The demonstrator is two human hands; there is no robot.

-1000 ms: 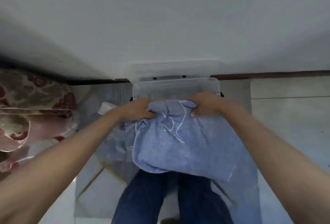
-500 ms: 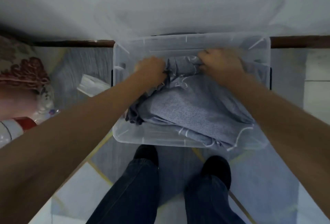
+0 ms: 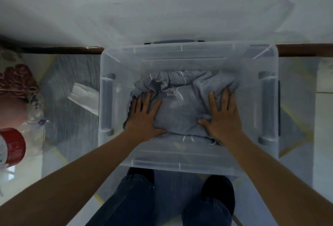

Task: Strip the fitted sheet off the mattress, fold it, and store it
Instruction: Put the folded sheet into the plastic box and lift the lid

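Sheet (image 3: pixel 180 110) fills clear bin (image 3: pixel 189 164), both hands pressing flat.

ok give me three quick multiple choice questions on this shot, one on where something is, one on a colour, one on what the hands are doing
1. Where is the sheet?
A. on the floor beside the box
B. inside the clear bin
C. spread on a mattress

2. What colour is the sheet?
A. red
B. yellow
C. grey-blue

3. How do the left hand and right hand lie?
A. flat on the sheet, fingers straight
B. as fists round the bin's rim
C. hanging away from the bin

Answers:
1 B: the bin's walls surround the sheet on all sides.
2 C: the cloth is grey-blue with thin pale lines.
3 A: both palms press down on the bundle.
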